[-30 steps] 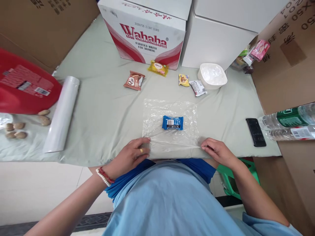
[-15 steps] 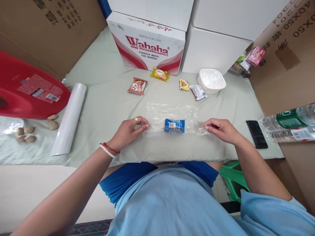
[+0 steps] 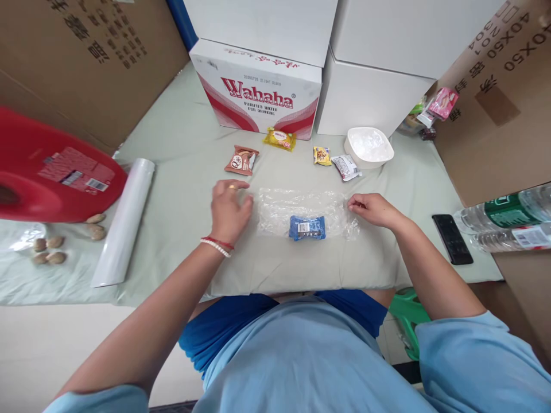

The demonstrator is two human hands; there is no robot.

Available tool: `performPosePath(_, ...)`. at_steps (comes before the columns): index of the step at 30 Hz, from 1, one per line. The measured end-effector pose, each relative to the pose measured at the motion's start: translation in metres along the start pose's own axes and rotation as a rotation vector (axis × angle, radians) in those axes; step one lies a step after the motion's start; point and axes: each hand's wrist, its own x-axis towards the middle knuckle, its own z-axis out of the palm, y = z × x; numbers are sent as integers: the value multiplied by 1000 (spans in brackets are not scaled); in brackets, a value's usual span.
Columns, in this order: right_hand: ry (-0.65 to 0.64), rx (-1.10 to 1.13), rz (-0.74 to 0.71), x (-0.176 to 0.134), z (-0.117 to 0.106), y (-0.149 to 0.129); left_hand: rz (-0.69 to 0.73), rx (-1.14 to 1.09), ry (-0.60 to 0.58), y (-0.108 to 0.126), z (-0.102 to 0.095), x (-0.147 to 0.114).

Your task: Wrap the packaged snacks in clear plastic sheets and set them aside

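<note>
A thin sheet of clear plastic film (image 3: 275, 209) lies wrinkled on the table in front of me. The small blue snack packet (image 3: 307, 228) with a white barcode label is at its lower edge; it looks hazy, as if film covers it. My left hand (image 3: 231, 211) hovers at the film's left end, thumb and fingers apart, with nothing in it. At the right end, my right hand (image 3: 373, 210) pinches the upper corner of the film between thumb and fingertips. Crumpled film hangs just below those fingertips.
Beyond the film lie a brown snack packet (image 3: 241, 160), a yellow one (image 3: 279, 139), two smaller packets and a white bowl (image 3: 369, 147). A white roll (image 3: 123, 223) and red jug (image 3: 55, 166) stand left; a phone (image 3: 452, 239) and bottles (image 3: 512, 212) lie right. Boxes (image 3: 258, 92) line the back.
My left hand has let go of the film and moved up and left, its fingers opening. My right hand has shifted slightly up and left. The blue packet now looks paler under film.
</note>
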Motion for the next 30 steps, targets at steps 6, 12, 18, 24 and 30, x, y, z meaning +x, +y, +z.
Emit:
performPosePath(6, 204, -325, 48, 28, -6, -13, 392, -7, 231, 52, -25, -55)
performPosePath(12, 62, -334, -229, 77, 25, -57, 590, 55, -292, 92, 29, -99)
performPosePath(18, -13, -338, -145, 107, 48, -75, 518, 245, -415, 91, 63, -92)
performPosePath(24, -80, -250, -208, 102, 34, -77, 534, 261, -418, 84, 66, -97)
performPosePath(30, -10, -135, -518, 58, 19, -79, 468, 207, -408, 87, 68, -100)
